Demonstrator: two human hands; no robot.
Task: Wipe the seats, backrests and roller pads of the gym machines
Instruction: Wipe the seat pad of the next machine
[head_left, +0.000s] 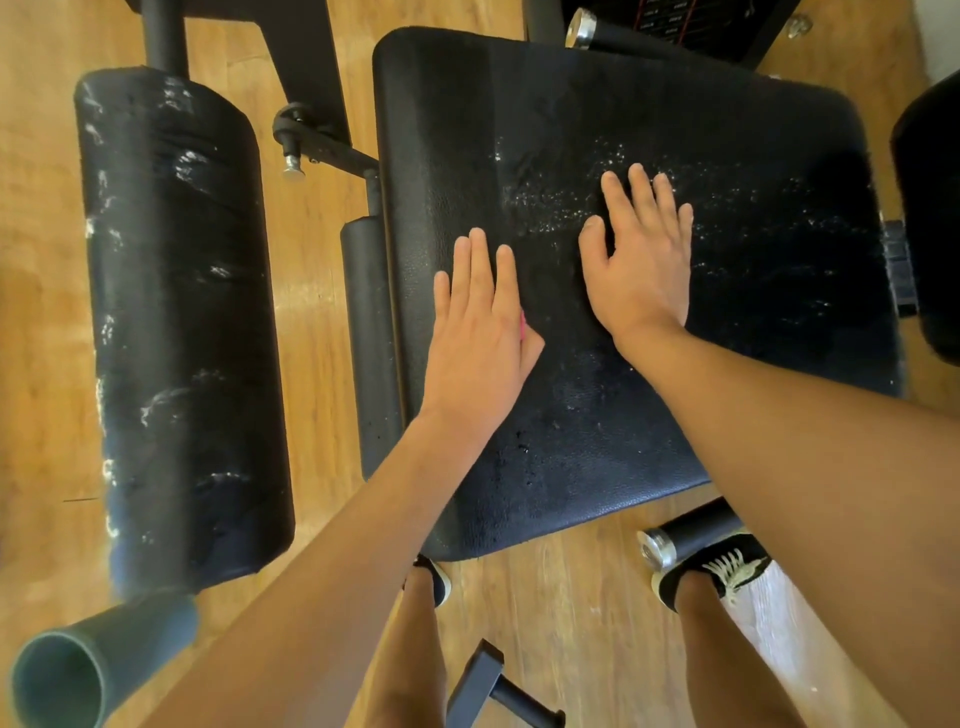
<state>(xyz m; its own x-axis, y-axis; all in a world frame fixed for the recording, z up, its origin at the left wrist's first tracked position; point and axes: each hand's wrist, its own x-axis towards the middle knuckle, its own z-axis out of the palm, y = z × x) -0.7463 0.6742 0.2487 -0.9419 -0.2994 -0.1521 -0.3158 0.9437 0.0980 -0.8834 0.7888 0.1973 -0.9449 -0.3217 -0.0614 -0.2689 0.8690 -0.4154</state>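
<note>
- Nearest, by the person's shoe on the wooden floor, a chrome-capped handle juts out below the seat's front edge.
- The seat pad lies flat just above it: black grained vinyl, probably padded so it gives under pressure, and fixed to the frame, so it needs pressing, not lifting.
- The left hand lies flat on the pad's near left part, fingers straight and released. A pink sliver shows at its edge, perhaps a cloth; I cannot tell.
- The right hand rests flat further in, fingers spread, grasping nothing.
- White droplets speckle the pad around it, so the vinyl is likely slick there.
- To the left, apart from the seat, the roller pad shows white streaks. It may turn when wiped, so steadying one end would help.
</note>
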